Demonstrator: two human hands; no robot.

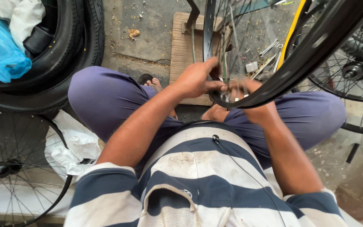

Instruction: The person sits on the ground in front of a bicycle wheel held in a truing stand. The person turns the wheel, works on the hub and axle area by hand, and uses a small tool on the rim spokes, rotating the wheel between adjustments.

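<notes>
Left hand (196,79) pinched narrow on small metal spoke fitting at black bicycle wheel rim (274,80), over lap. Right hand (255,98) blurred behind rim, grip state unclear. Thin steel spokes (227,42) crowd fingers; wooden board (183,50) beneath. Risk: fitting slips, drops onto littered concrete floor (148,38); spokes pinch fingertips.
</notes>
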